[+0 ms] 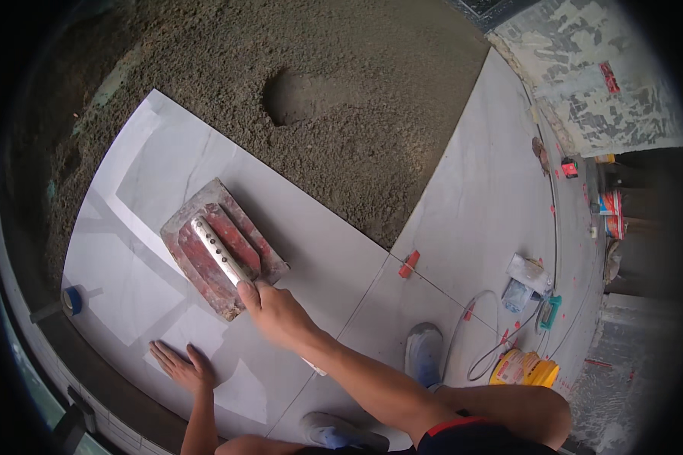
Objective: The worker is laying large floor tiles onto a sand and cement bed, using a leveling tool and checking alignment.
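My right hand (279,312) is wrapped round the long pale handle of a flat tile beater (239,246). The tool's broad rectangular head is red and grey, caked with dried cement, and its handle is bolted along the top. The head is over a large light-grey floor tile (319,265), whose near part lies under my arms. My left hand (182,366) is spread flat on the tile's lower left area, holding nothing. A blue roll of tape (71,300) sits near the tile's left edge.
Beyond the tile spreads a damp grey mortar bed (357,114) with a round hollow. Laid tiles (478,182) run along the right. A red wedge (408,264) lies near a joint. Beside my shoes (424,353) are a loose cable (449,356), a yellow bucket (535,371) and a teal tool (550,312).
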### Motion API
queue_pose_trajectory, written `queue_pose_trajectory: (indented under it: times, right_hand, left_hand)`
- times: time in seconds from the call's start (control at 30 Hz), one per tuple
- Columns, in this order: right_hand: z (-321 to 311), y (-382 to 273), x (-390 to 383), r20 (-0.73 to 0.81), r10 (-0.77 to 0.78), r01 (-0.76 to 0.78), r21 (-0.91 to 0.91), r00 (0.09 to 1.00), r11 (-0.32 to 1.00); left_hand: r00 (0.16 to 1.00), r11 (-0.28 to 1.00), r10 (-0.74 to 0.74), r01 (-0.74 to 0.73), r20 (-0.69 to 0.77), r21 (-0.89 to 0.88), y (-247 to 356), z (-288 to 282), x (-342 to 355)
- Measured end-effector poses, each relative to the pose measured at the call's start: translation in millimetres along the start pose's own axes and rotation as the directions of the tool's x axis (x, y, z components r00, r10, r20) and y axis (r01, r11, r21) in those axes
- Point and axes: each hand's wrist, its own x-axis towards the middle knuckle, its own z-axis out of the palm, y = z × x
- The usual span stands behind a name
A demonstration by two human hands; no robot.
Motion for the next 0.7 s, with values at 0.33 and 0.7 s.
queue_pose_trajectory:
  times: [0.33,0.7]
  right_hand:
    - [70.4,5.9,23.1,-0.034,-0.142,0.144,0.077,0.989,0.987]
    - [-117.5,-38.4,-0.3,0.376,0.106,0.023,-0.324,0.921,0.946]
  left_hand:
    - [0.998,0.998,0.061,-0.06,-0.027,0.034,-3.9,6.8,1.3]
    - [0.985,0.986,0.129,-0.139,0.115,0.088,-27.6,-10.5,2.8]
